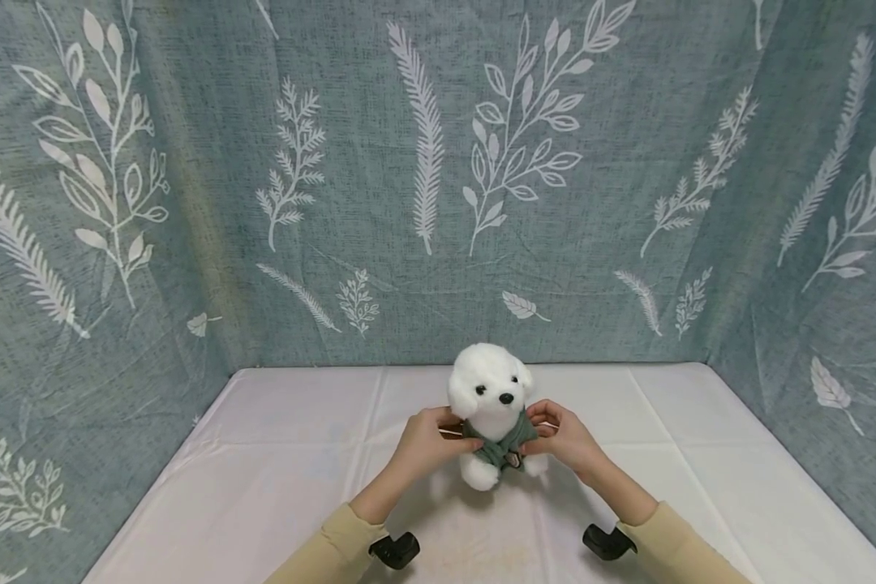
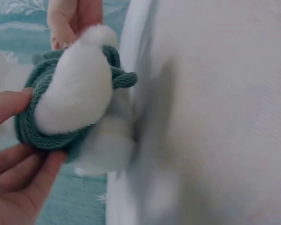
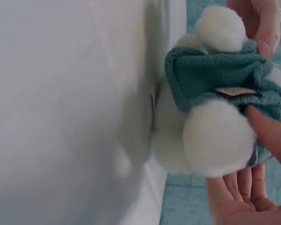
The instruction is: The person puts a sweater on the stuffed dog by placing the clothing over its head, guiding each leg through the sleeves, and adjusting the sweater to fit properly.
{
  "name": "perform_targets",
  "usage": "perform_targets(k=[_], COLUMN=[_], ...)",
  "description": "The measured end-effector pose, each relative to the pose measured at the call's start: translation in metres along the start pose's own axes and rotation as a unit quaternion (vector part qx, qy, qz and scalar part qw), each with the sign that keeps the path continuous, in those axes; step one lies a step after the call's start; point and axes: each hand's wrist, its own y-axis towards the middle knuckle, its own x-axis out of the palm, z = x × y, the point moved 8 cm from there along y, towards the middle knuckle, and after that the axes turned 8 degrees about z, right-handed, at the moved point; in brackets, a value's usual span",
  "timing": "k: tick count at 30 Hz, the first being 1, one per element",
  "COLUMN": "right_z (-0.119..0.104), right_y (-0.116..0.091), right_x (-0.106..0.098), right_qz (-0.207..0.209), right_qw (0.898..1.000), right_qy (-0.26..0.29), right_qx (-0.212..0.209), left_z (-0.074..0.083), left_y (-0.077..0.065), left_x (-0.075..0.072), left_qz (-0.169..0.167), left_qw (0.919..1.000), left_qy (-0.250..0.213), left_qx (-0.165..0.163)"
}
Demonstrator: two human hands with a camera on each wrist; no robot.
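A white plush dog (image 1: pixel 487 369) with black eyes and nose sits upright on the table, facing the head camera. A green knitted garment (image 1: pixel 498 451) wraps its neck and chest. At its side, my left hand (image 1: pixel 431 440) pinches the knit between thumb and fingers; the left wrist view shows the rolled green edge (image 2: pixel 51 141) around a white fluffy limb (image 2: pixel 79 84). On the other side my right hand (image 1: pixel 568 440) grips the garment, thumb in front and fingers behind. A small pale label (image 3: pixel 235 91) shows on the knit in the right wrist view.
A white cloth (image 1: pixel 299 454) with fold creases covers the table. Blue-green curtains (image 1: pixel 358 162) with white leaf prints stand behind and on both sides. Black wrist mounts (image 1: pixel 396 551) sit near both of the person's beige sleeves (image 1: pixel 336 545).
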Motion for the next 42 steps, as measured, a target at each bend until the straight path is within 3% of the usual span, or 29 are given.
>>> perform_targets(k=[4, 13, 20, 25, 29, 32, 34, 37, 39, 42], right_z=[0.001, 0.009, 0.013, 0.013, 0.011, 0.006, 0.002, -0.004, -0.008, -0.013], right_y=[0.001, -0.001, -0.006, -0.006, -0.005, 0.000, 0.007, 0.021, 0.030, 0.039], right_x=[-0.001, 0.001, 0.008, 0.008, 0.009, 0.006, 0.002, -0.004, -0.005, 0.004], right_qz=[-0.016, -0.047, -0.087, -0.090, -0.127, -0.167, -0.177, -0.155, -0.137, -0.129], right_qw=[1.000, 0.996, 0.994, 0.993, 0.989, 0.982, 0.980, 0.983, 0.987, 0.989], right_qy=[-0.016, -0.068, -0.071, -0.078, -0.079, -0.089, -0.089, -0.084, -0.077, -0.076], right_qx=[-0.008, 0.019, 0.014, 0.004, 0.012, 0.024, 0.034, 0.038, 0.026, -0.014], left_z=[-0.011, -0.028, -0.030, -0.030, -0.029, -0.017, -0.001, 0.026, 0.044, 0.064], left_y=[-0.001, -0.003, -0.011, -0.014, -0.014, -0.011, -0.007, -0.003, -0.004, -0.009], left_x=[-0.002, -0.004, -0.005, -0.006, -0.008, -0.019, -0.033, -0.050, -0.053, -0.046], left_qz=[0.011, 0.005, -0.004, -0.005, -0.025, -0.022, 0.018, 0.105, 0.143, 0.158], left_qw=[0.9994, 0.9985, 0.9987, 0.9982, 0.9990, 0.9996, 0.9997, 0.9941, 0.9876, 0.9829], left_qy=[-0.032, -0.044, -0.037, -0.049, -0.019, 0.013, 0.017, -0.014, -0.039, -0.044], left_qx=[-0.008, -0.032, -0.035, -0.033, -0.031, -0.015, 0.000, 0.025, 0.052, 0.084])
